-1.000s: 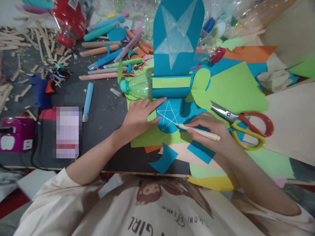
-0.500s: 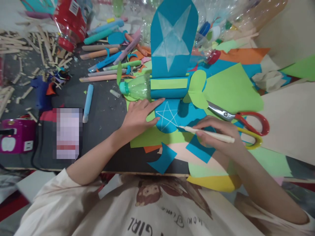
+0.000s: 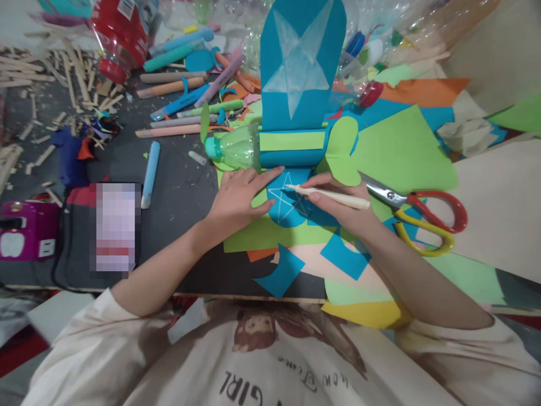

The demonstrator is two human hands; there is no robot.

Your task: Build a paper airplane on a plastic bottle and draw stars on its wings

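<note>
A white marker pen is pinched in my right hand, its tip on the star outline drawn in white on a blue paper flap. My left hand lies flat at the flap's left edge, fingers spread. The flap joins a blue paper band around a green plastic bottle lying on its side with a turquoise cap. Above the bottle, a larger blue flap bears a star filled in white. A pale green strip crosses the band.
Red-and-yellow-handled scissors lie open at the right on coloured paper sheets. Several markers, wooden sticks, a blue glue gun, a purple box and a blurred phone are on the left.
My right hand has moved left and up with the marker pen, from the star's lower right point to its upper middle. My left hand stays in place.
</note>
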